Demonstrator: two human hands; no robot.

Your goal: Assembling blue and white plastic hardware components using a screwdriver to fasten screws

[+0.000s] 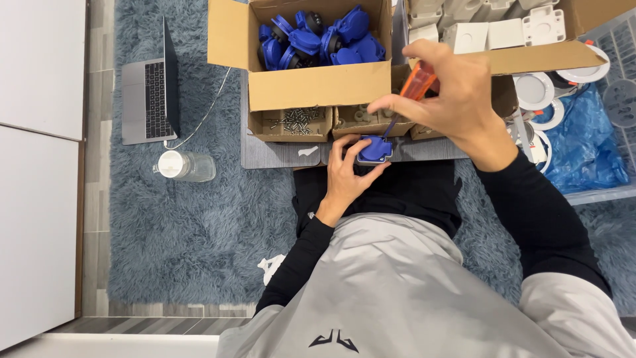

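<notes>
Grey cloth over the person's lap fills the near edge, with black sleeves reaching far from it. Left hand (350, 174) has its grip pinching a small blue part (375, 148), steadying it on the near edge of a grey mat (278, 154), seemingly so the tool can bear down on it. Right hand (445, 93) is closed around an orange-handled screwdriver (416, 85), held tilted with its tip on the part. Just beyond sit small trays; one holds screws (295, 120), close for reaching. Farther off, a cardboard box (318, 86) holds more blue parts, and another to the right holds white pieces (490, 30). All rest on a shaggy blue-grey rug (192, 232); a laptop (151, 93) and bottle (185, 166) lie left.
</notes>
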